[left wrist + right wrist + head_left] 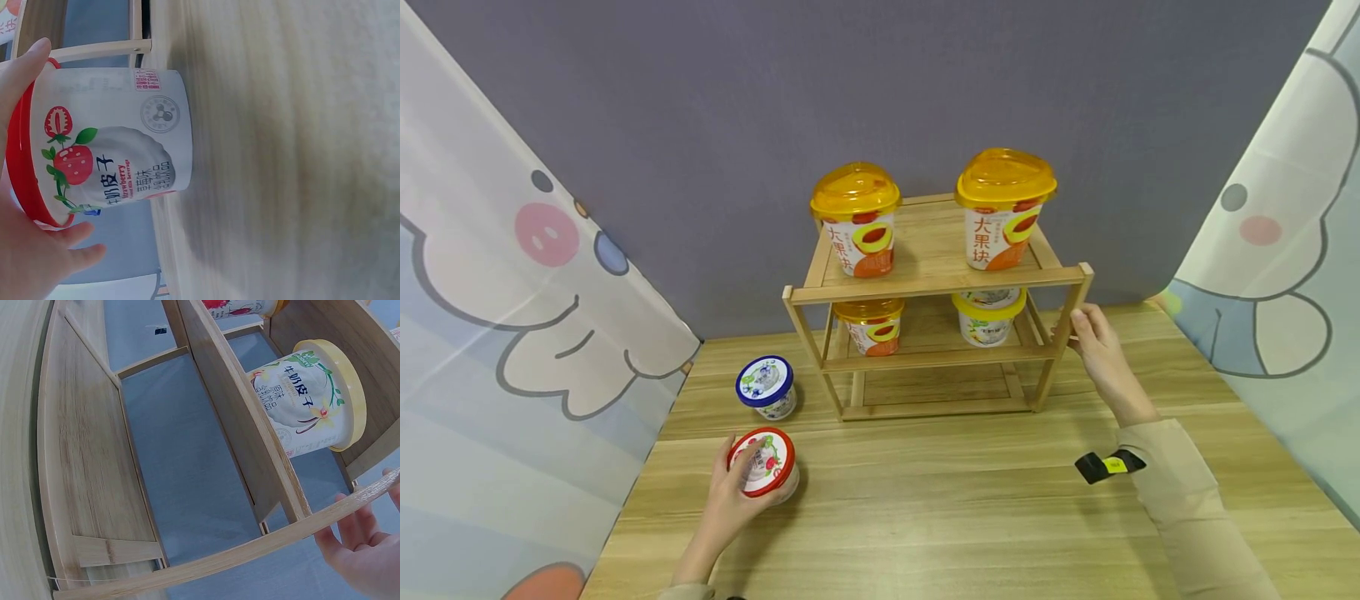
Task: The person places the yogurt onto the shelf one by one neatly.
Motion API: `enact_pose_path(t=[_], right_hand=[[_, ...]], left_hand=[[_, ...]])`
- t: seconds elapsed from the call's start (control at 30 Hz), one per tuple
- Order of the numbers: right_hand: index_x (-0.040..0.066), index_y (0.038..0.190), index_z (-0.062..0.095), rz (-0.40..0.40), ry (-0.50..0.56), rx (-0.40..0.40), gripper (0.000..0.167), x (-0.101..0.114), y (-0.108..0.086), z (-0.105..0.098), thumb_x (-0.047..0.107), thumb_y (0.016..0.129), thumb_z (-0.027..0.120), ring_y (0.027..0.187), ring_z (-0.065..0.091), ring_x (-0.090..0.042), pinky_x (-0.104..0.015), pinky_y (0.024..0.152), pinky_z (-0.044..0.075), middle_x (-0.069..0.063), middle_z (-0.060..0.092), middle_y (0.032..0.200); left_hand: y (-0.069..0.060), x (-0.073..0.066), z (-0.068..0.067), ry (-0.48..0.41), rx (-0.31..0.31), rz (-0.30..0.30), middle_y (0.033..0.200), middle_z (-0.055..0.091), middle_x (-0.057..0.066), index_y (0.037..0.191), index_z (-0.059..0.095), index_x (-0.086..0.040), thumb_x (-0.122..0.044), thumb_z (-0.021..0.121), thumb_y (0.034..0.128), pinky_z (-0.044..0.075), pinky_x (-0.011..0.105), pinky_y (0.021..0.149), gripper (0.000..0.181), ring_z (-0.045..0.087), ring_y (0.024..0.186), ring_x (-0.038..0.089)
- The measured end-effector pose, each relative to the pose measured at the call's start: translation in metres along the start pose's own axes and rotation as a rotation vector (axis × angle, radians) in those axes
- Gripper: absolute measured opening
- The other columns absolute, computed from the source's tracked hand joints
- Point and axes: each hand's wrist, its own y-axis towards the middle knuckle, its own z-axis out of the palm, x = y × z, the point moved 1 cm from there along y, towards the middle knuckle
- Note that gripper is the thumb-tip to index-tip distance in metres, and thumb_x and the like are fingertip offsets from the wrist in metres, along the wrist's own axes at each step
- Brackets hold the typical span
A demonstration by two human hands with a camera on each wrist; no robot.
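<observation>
Beneath the fingers of the left hand (733, 487), a strawberry milk-drink tub (112, 137) is gripped, the fingers being clamped round its red lid (763, 462). The tub is held over the wood-grain table (940, 483); whether its base touches the tabletop cannot be told. Straight ahead of the left hand, just beyond that tub, a blue-lidded tub (777, 407) printed with blueberries is seen on the table.

Farther ahead and to the right of the left hand, a three-tier wooden rack (925, 285) is placed. Its near right upright is pinched between the thumb and fingers of the right hand (1097, 342), behind which a black strap (1093, 467) and a beige sleeve (1180, 492) are worn. To the left of the right hand, on the middle shelf, a yellow-lidded tub (985, 331) is set upright; farther left on that shelf, a peach cup (876, 335) is placed. Above these, on the top shelf, two larger-looking peach cups with domed orange lids (856, 192) are stood apart. Beyond both hands, the rack is backed by a grey wall covering (880, 83), flanked by cartoon-printed curtains (467, 275).
</observation>
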Motion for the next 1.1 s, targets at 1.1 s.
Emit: enact_pose_path(t=[1.1], right_hand=[[0.018, 0.1, 0.042, -0.006, 0.01, -0.004, 0.016, -0.0023, 0.0006, 0.0, 0.031, 0.095, 0.034, 0.088, 0.05, -0.008, -0.014, 0.078, 0.04, 0.004, 0.048, 0.094]], left_hand=[[0.0021, 0.0076, -0.0036, -0.076, 0.091, -0.117, 0.122, 0.031, 0.027, 0.119, 0.051, -0.006, -0.02, 0.085, 0.0533, 0.038, 0.056, 0.08, 0.075, 0.042, 0.103, 0.04]])
